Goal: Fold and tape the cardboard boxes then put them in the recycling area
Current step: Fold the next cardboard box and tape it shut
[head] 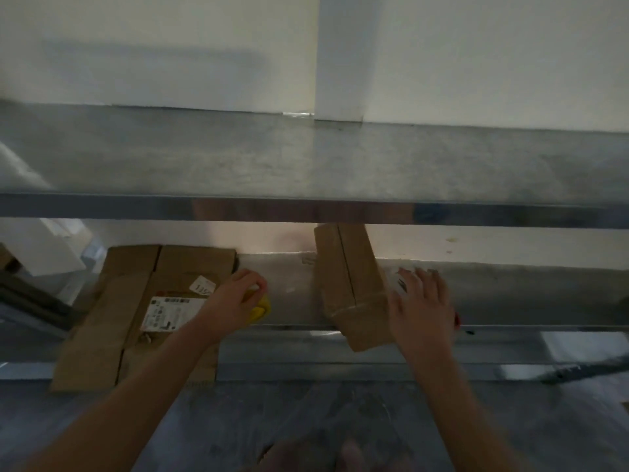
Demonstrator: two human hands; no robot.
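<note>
Flat brown cardboard (112,318), taped box (350,284), yellow object (261,310), metal shelf (292,291)

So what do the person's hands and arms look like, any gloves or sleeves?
No gloves: the left hand and right hand are bare. The left forearm and right forearm are bare too, with no sleeves in view. I see no watch, bracelet or ring, though the picture is dim and blurry.
</note>
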